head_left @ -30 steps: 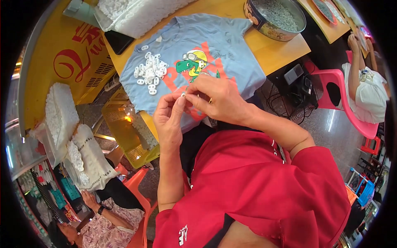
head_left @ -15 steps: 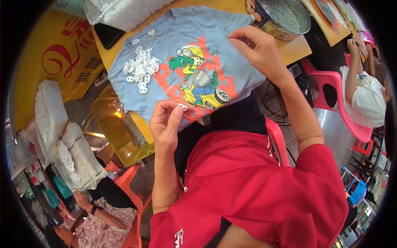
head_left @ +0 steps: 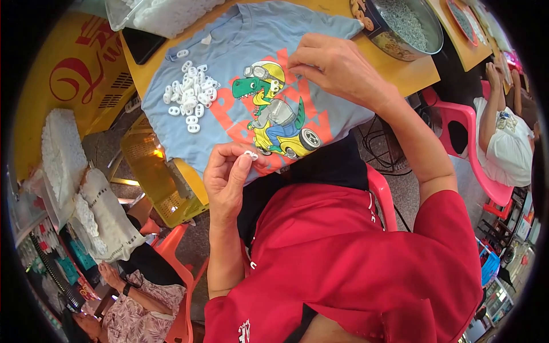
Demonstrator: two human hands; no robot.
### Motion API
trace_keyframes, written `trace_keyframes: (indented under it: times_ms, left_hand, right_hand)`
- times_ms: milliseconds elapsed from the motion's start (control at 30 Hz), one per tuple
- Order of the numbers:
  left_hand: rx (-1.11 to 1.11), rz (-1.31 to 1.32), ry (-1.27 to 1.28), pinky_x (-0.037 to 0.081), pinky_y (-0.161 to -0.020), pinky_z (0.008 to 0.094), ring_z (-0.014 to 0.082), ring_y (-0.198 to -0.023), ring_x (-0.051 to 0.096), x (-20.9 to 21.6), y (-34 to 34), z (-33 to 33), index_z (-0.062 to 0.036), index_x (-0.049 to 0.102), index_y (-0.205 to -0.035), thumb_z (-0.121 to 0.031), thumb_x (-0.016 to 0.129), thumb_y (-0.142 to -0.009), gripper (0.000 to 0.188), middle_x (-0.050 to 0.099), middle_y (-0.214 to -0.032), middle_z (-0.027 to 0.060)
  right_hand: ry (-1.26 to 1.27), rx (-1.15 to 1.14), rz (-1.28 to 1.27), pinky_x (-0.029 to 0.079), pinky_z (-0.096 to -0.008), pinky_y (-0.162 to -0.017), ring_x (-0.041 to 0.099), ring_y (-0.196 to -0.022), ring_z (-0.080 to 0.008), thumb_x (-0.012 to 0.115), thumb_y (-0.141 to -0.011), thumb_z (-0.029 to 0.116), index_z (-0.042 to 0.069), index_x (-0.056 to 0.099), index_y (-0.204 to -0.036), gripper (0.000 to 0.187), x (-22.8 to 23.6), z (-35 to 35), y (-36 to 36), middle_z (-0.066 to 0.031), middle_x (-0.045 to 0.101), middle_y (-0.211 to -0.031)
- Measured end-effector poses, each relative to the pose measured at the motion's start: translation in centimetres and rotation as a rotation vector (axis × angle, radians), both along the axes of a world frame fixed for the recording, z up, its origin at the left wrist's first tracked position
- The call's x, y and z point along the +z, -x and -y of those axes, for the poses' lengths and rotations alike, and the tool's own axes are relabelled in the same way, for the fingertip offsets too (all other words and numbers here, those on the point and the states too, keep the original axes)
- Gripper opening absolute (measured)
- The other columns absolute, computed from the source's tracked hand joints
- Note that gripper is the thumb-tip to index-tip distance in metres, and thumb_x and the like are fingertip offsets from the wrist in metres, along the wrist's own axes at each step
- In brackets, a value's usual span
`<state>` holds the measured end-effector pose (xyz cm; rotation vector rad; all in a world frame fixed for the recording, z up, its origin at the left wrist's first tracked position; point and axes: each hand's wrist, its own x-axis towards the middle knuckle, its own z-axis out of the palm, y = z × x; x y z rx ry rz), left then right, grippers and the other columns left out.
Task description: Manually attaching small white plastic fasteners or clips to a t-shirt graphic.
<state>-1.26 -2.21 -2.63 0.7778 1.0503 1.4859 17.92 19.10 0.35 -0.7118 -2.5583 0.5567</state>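
Over shirt: hands now farther apart

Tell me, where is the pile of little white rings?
In the head view, the pile of white rings lies on the left part of the light blue T-shirt, left of the dinosaur print and above the left hand.

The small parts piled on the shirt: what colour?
White parts, clearest in the head view.
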Motion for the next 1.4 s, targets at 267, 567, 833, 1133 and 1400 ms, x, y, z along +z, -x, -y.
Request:
trace_keyframes:
  times_ms: [267, 567, 833, 1133, 1400]
  left_hand:
    - [-0.014, 0.025, 0.014, 0.052, -0.080, 0.0313, 0.0173, -0.084, 0.063, -0.1, 0.1, 0.1, 0.0009, 0.052, -0.101, -0.005, 0.056, -0.096, 0.009, 0.063, -0.093, 0.0120]
    - [-0.005, 0.021, 0.062, 0.050, -0.083, 0.0358, 0.0214, -0.086, 0.060, 0.2, 0.0, 0.2, 0.0005, 0.050, -0.102, -0.008, 0.054, -0.097, 0.010, 0.060, -0.091, 0.0130]
    - [-0.001, 0.038, 0.047, 0.049, -0.084, 0.0354, 0.0208, -0.086, 0.060, 0.2, 0.1, 0.5, 0.0001, 0.052, -0.103, -0.009, 0.054, -0.097, 0.011, 0.062, -0.092, 0.0123]
    - [0.089, 0.088, -0.012, 0.050, -0.077, 0.0282, 0.0151, -0.081, 0.063, 2.3, -0.6, -1.4, 0.0005, 0.054, -0.101, -0.010, 0.058, -0.096, 0.013, 0.065, -0.089, 0.0102]
    - [0.117, 0.002, -0.142, 0.050, -0.079, 0.0288, 0.0141, -0.093, 0.061, 4.0, -1.6, -3.6, -0.0008, 0.056, -0.103, -0.009, 0.058, -0.095, 0.011, 0.063, -0.110, 0.0146]
  right_hand:
    - [-0.130, 0.074, 0.088, 0.047, -0.0382, -0.064, 0.060, -0.077, -0.0279, 0.067, -0.080, 0.011, 0.007, 0.067, -0.085, 0.006, -0.1, -0.9, 0.8, -0.0078, 0.058, -0.082]
    - [-0.324, 0.162, 0.189, 0.048, -0.0390, -0.066, 0.059, -0.081, -0.0276, 0.066, -0.079, 0.013, 0.004, 0.061, -0.085, 0.012, -0.7, -1.6, 2.3, -0.0088, 0.055, -0.083]
    - [0.300, 0.036, -0.020, 0.047, -0.0286, -0.062, 0.058, -0.070, -0.0148, 0.066, -0.087, 0.021, 0.002, 0.062, -0.093, 0.019, 1.7, -1.7, 0.9, -0.0042, 0.063, -0.085]
    - [1.484, -0.114, -0.589, 0.052, -0.0226, -0.067, 0.058, -0.069, -0.0056, 0.066, -0.090, 0.015, 0.002, 0.063, -0.108, 0.022, 3.0, 3.2, 0.3, -0.0027, 0.066, -0.093]
    - [1.396, -0.078, -0.616, 0.049, -0.0210, -0.063, 0.058, -0.070, -0.0057, 0.067, -0.090, 0.014, 0.002, 0.064, -0.110, 0.023, 3.7, 5.5, 1.2, -0.0038, 0.067, -0.092]
